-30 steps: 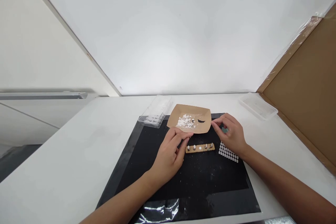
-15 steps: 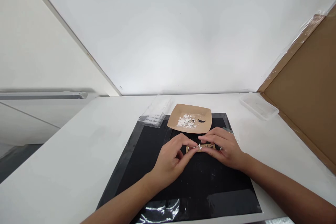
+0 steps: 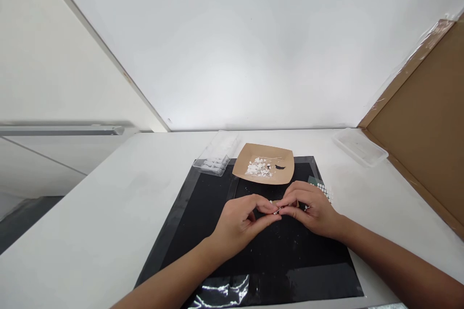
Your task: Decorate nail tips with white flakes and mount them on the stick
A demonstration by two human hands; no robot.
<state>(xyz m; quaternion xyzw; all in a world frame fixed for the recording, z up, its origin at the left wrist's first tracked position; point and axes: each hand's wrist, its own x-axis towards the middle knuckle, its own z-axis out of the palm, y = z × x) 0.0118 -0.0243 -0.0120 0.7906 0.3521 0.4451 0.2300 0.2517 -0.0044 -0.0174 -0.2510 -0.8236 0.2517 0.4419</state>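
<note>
My left hand (image 3: 242,219) and my right hand (image 3: 310,207) meet over the black mat (image 3: 279,251). The thumb and fingertips of each are closed in a pinch on one tiny whitish, shiny piece (image 3: 277,211), mostly covered by fingers. Its kind is too small to make out. Just behind the fingertips lies a small brown card strip (image 3: 274,202), largely hidden by my hands. Beside my right hand, a sheet of white dots (image 3: 323,189) on a dark green backing lies partly under the knuckles.
Beyond my hands, a brown paper tray (image 3: 241,161) holds white scraps and a black sliver. To its left stands a clear divided plastic box (image 3: 213,157) with white contents. A translucent lid or shallow tray (image 3: 360,147) rests at right, near a cardboard panel (image 3: 424,120).
My hands have come together and both pinch the tiny piece. My right fingers, raised and apart before, have closed. More of the dotted sheet shows now.
</note>
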